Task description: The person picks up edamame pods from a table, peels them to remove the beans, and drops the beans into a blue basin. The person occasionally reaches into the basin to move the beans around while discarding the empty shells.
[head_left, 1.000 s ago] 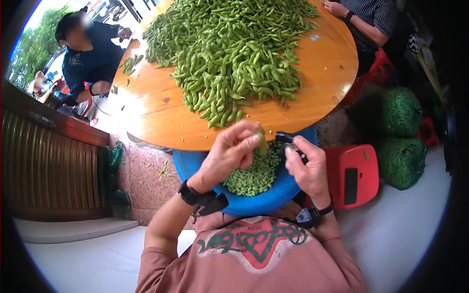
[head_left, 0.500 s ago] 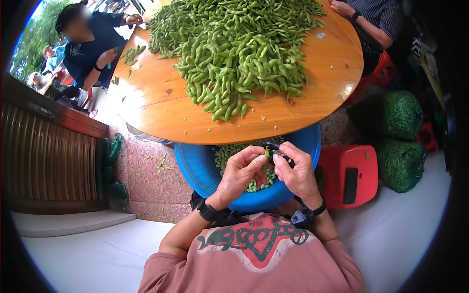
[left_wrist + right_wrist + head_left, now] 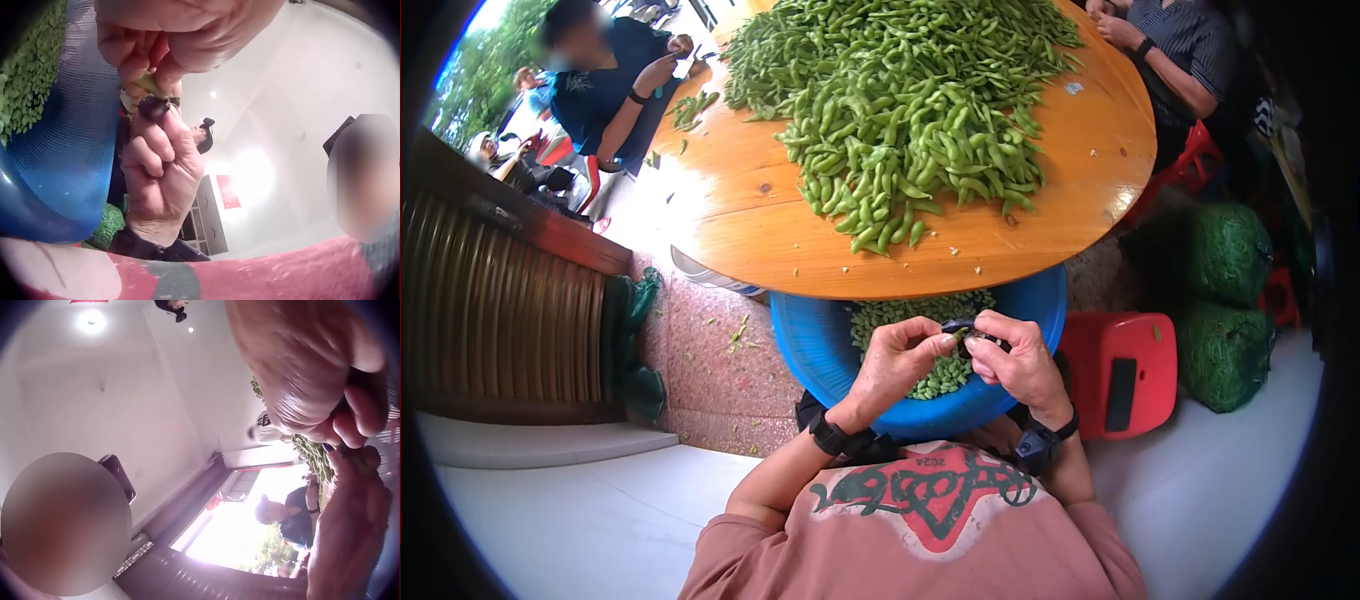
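Note:
Over a blue basin (image 3: 800,380) of shelled green soybeans (image 3: 945,375), both hands meet at one green soybean pod (image 3: 148,83). My left hand (image 3: 892,365) pinches the pod between thumb and fingers. My right hand (image 3: 1020,360) has its fingers curled and pinches at the pod's other end; small black covers (image 3: 154,107) sit at its fingertips. In the right wrist view, the fingers of both hands hide most of the pod. A large heap of unshelled soybean pods (image 3: 910,130) lies on the wooden table (image 3: 740,230) beyond the basin.
A red plastic stool (image 3: 1155,370) stands right of the basin, near stuffed green net bags (image 3: 1225,355). One person (image 3: 605,90) is at the table's left, another (image 3: 1180,60) at its right. Pod scraps (image 3: 740,335) lie on the floor at left.
A second ago the hands were apart, the left holding up a pod by the table edge. They have come together lower over the basin, meeting at the pod. The head view has shifted slightly.

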The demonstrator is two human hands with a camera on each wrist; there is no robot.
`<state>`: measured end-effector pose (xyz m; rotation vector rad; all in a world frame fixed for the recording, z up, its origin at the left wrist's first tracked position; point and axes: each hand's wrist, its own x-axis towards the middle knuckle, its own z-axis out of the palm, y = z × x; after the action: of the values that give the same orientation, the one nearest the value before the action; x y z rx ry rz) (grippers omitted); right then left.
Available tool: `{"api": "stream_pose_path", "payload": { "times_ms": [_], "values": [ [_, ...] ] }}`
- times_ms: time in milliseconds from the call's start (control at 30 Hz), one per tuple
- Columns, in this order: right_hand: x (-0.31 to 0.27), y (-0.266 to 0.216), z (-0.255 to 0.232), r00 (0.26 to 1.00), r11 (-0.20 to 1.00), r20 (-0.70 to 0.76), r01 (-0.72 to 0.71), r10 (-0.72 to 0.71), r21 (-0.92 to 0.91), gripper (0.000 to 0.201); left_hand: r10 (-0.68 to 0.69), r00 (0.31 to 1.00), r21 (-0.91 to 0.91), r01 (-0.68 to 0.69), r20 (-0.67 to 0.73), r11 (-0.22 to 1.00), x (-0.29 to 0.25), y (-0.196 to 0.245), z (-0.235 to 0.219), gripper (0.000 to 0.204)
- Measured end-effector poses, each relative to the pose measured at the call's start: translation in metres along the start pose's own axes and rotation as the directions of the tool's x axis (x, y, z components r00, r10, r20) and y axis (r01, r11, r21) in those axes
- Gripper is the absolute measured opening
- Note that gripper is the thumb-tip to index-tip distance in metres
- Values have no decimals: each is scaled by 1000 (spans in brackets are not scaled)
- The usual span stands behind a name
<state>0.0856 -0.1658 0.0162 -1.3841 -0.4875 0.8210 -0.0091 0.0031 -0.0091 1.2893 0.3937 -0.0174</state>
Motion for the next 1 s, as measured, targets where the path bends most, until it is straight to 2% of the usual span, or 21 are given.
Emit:
{"api": "stream_pose_path", "payload": {
  "times_ms": [67, 133, 167, 200, 267, 300, 333, 367, 400, 467, 500, 633, 700, 733, 800, 833, 867, 933, 967, 1000],
  "values": [
    [3, 2, 0, 998, 999, 53, -16, 14, 32, 13, 37, 999, -20, -37, -15, 999, 0, -3, 1, 13],
    [3, 5, 4, 998, 996, -15, -52, 53, 76, 12, 232, 965, 296, -188, -122, 937, -2, -7, 4, 16],
    [4, 8, 6, 999, 996, -26, -26, 28, 85, 11, 267, 953, 439, -180, -145, 880, -5, 3, 6, 18],
    [5, 10, 10, 1000, 996, -18, -23, 25, 83, 11, 273, 950, 441, -182, -151, 879, -4, 3, 6, 18],
    [6, 12, 18, 994, 984, -105, 32, -13, 177, 8, 434, 886, 488, -308, -167, 817, -2, 2, 9, 18],
    [7, 16, 16, 995, 984, -102, 34, -16, 175, 8, 437, 884, 488, -310, -169, 816, -2, 6, 6, 18],
    [8, 21, 11, 998, 952, -56, 4, 14, 306, 10, 182, 977, 173, -162, -112, 972, -1, 12, 2, 19],
    [9, 23, 8, 999, 902, -6, -32, 38, 430, 12, -54, 998, -139, 58, 31, 989, -1, 16, 0, 20],
    [9, 20, 5, 999, 903, -2, -32, 36, 428, 12, -50, 998, -141, 54, 29, 989, 0, 15, -1, 20],
    [8, 11, -1, 984, 836, 87, -176, 153, 520, 18, -147, 964, -375, 224, 223, 900, 4, 8, -5, 20],
    [8, 17, -6, 983, 819, 135, -178, 124, 546, 23, -131, 951, -398, 239, 281, 886, 5, 6, -7, 19],
    [5, 7, -4, 983, 845, 116, -184, 145, 502, 17, -100, 949, -463, 236, 299, 854, 9, -6, -1, 20],
    [2, 4, 5, 999, 967, -37, 15, -5, 253, 9, -79, 946, -571, 255, 314, 780, 10, -12, 3, 21],
    [1, 2, 7, 999, 967, -33, 15, -7, 254, 9, -78, 947, -571, 252, 311, 781, 9, -12, 5, 21],
    [2, -3, 12, 991, 991, -114, 89, -77, 105, 6, -41, 973, -476, 148, 229, 867, 8, -4, 8, 24],
    [1, -4, 9, 995, 993, -93, 32, -22, 115, 6, 16, 983, -292, 38, 181, 956, 5, 2, 8, 25],
    [0, -5, 8, 996, 993, -82, 34, -24, 117, 6, 20, 985, -290, 31, 171, 957, 6, 3, 6, 25],
    [-4, -6, 8, 998, 995, -35, -50, 53, 85, 7, 86, 985, 128, -106, 151, 986, 7, 4, 1, 26],
    [-5, -7, 10, 996, 994, -60, -60, 66, 94, 8, 93, 984, 257, -130, 149, 958, 5, 14, 0, 27],
    [-6, -5, 11, 997, 994, -54, -58, 63, 95, 8, 96, 985, 261, -131, 143, 957, 6, 13, -1, 27]
  ]
}}
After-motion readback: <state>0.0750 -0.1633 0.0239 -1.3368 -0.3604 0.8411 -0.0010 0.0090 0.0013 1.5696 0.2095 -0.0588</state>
